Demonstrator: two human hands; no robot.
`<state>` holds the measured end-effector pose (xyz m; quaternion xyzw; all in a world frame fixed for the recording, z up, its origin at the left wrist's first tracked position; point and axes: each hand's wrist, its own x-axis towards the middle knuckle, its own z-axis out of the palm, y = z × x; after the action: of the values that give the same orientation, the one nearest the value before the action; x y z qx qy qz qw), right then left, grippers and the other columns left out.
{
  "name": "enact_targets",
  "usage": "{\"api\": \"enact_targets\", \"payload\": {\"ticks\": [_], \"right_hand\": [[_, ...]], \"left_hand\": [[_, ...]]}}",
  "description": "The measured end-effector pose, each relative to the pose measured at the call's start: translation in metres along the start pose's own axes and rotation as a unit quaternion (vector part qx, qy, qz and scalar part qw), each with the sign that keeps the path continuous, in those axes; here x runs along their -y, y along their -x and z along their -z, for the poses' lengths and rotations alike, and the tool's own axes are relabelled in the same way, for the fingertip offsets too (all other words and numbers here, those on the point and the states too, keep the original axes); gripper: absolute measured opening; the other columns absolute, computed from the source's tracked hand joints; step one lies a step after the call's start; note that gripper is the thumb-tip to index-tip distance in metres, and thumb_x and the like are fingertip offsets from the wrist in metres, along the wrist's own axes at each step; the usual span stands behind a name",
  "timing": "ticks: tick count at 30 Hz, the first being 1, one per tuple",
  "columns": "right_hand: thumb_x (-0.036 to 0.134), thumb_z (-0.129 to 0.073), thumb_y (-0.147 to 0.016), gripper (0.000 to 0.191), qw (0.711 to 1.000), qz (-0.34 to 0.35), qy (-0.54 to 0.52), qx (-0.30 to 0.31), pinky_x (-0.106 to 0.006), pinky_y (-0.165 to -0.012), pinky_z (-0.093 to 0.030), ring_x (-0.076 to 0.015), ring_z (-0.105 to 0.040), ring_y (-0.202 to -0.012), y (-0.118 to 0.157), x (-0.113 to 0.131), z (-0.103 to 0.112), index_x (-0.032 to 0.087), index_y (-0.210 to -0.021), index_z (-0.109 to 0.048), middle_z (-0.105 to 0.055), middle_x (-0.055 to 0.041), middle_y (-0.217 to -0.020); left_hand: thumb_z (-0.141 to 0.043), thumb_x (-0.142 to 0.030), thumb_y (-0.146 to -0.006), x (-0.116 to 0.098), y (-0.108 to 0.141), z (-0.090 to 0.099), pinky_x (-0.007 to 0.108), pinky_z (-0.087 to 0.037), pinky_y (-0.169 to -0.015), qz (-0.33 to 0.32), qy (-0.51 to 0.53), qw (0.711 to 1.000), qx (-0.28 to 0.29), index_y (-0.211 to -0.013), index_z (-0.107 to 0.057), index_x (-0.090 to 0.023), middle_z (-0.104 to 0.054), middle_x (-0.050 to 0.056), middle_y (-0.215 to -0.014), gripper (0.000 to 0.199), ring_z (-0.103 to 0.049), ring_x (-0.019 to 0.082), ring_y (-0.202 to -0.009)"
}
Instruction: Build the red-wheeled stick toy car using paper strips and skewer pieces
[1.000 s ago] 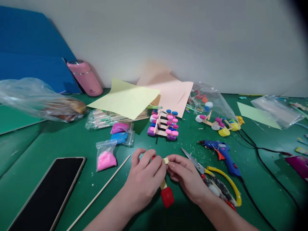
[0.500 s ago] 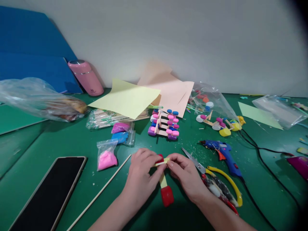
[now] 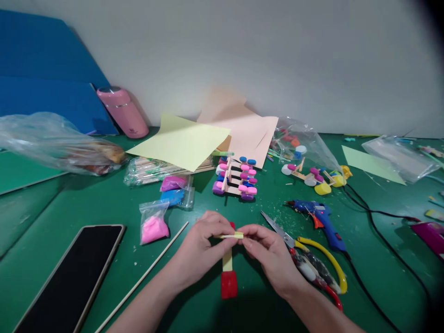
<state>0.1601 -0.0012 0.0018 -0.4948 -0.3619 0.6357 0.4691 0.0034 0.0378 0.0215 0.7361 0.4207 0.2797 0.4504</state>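
and the left hand [image 3: 201, 249] is pinching a small pale-yellow piece [image 3: 238, 235] between thumb and fingers, over the green table [image 3: 194, 310]! the right hand [image 3: 270, 252] is bunching its fingertips at the piece's right end; whether they are gripping, one cannot tell. a red-ended strip [image 3: 227, 262] is showing between the hands, scissors [image 3: 281, 230] lying just right.

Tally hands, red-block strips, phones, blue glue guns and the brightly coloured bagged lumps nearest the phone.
Hands (left hand, right hand): 2
Strip with red block: 1
Phone: 1
Blue glue gun: 1
Bagged lumps (magenta lump, blue lump, light pink lump): 3
Total: 8
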Motion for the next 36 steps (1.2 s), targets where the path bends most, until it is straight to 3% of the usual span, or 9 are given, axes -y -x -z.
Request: {"api": "enact_targets", "payload": {"ticks": [7,12,15,18,21,23,27,31,36], "right_hand": [[0.030,-0.064,-0.068,0.015,0.996,-0.021,0.089,-0.003,-0.020,-0.051,-0.035,-0.0084,-0.044,-0.055,0.007,0.007,-0.002,0.015,-0.069,-0.062,-0.056,0.0016,-0.060],[0.029,-0.064,-0.067,0.015,0.992,-0.020,0.124,-0.027,-0.020,-0.047,-0.034,-0.0075,-0.041,-0.051,0.011,0.004,-0.007,0.015,-0.066,-0.058,-0.052,0.0032,-0.055],[0.034,-0.067,-0.062,0.020,0.993,-0.021,0.097,-0.066,-0.019,-0.044,-0.033,-0.0072,-0.041,-0.047,0.015,0.001,-0.009,0.015,-0.063,-0.059,-0.052,0.0033,-0.052],[0.038,-0.071,-0.056,0.026,0.992,-0.024,0.060,-0.111,-0.019,-0.042,-0.033,-0.0069,-0.041,-0.044,0.018,0.000,-0.014,0.014,-0.059,-0.060,-0.053,0.0032,-0.048],[0.038,-0.072,-0.054,0.027,0.990,-0.020,0.033,-0.133,-0.019,-0.042,-0.034,-0.0071,-0.044,-0.044,0.021,-0.001,-0.018,0.014,-0.058,-0.061,-0.055,0.0023,-0.049],[0.037,-0.072,-0.054,0.026,0.990,-0.016,0.025,-0.134,-0.019,-0.043,-0.036,-0.0074,-0.045,-0.045,0.024,-0.003,-0.021,0.015,-0.059,-0.061,-0.057,0.0019,-0.051],[0.034,-0.070,-0.058,0.021,0.991,-0.002,0.006,-0.132,-0.019,-0.046,-0.040,-0.0083,-0.049,-0.047,0.030,-0.008,-0.025,0.015,-0.062,-0.061,-0.057,0.0025,-0.051],[0.031,-0.068,-0.063,0.018,0.994,0.006,-0.004,-0.109,-0.018,-0.047,-0.041,-0.0077,-0.050,-0.048,0.035,-0.010,-0.028,0.015,-0.065,-0.061,-0.057,0.0029,-0.053],[0.032,-0.067,-0.065,0.019,0.996,0.003,-0.016,-0.093,-0.018,-0.047,-0.040,-0.0076,-0.049,-0.048,0.039,-0.010,-0.029,0.015,-0.066,-0.061,-0.058,0.0022,-0.054]], "left_hand": [[-0.056,-0.023,-0.077,0.001,-0.007,0.015,0.027,-0.039,-0.076,-0.024,-0.025,0.991,0.131,-0.076,-0.068,-0.020,-0.058,0.002,-0.082,0.012,-0.051,0.016,-0.085],[-0.058,-0.023,-0.074,-0.001,-0.014,0.019,0.028,-0.040,-0.078,-0.038,-0.061,0.982,0.173,-0.078,-0.068,-0.021,-0.058,0.003,-0.084,0.011,-0.052,0.017,-0.088],[-0.061,-0.025,-0.071,-0.004,-0.009,0.018,0.034,-0.039,-0.082,-0.027,-0.125,0.985,0.117,-0.092,-0.065,-0.022,-0.058,0.005,-0.093,0.022,-0.050,0.021,-0.094],[-0.065,-0.029,-0.065,-0.011,0.010,0.013,0.042,-0.037,-0.086,-0.014,-0.185,0.983,-0.012,-0.109,-0.057,-0.021,-0.053,0.009,-0.108,0.046,-0.045,0.026,-0.103],[-0.057,-0.028,-0.073,-0.020,0.038,0.000,0.035,-0.043,-0.076,0.029,-0.149,0.981,-0.121,-0.091,-0.063,-0.019,-0.058,0.007,-0.092,0.021,-0.053,0.022,-0.087],[-0.051,-0.027,-0.077,-0.027,0.053,-0.014,0.028,-0.046,-0.065,0.081,-0.055,0.989,-0.114,-0.081,-0.063,-0.018,-0.059,0.004,-0.079,0.015,-0.056,0.017,-0.071],[-0.046,-0.030,-0.078,-0.032,0.064,-0.039,0.023,-0.045,-0.051,0.185,0.133,0.969,-0.101,-0.091,-0.061,-0.016,-0.059,0.002,-0.069,0.024,-0.054,0.013,-0.053],[-0.047,-0.028,-0.078,-0.029,0.056,-0.046,0.021,-0.039,-0.049,0.216,0.170,0.952,-0.138,-0.085,-0.064,-0.014,-0.053,-0.002,-0.054,0.023,-0.048,0.011,-0.048],[-0.052,-0.028,-0.075,-0.032,0.049,-0.044,0.019,-0.033,-0.045,0.241,0.196,0.939,-0.147,-0.068,-0.063,-0.014,-0.051,-0.003,-0.052,0.019,-0.041,0.008,-0.045]]}}
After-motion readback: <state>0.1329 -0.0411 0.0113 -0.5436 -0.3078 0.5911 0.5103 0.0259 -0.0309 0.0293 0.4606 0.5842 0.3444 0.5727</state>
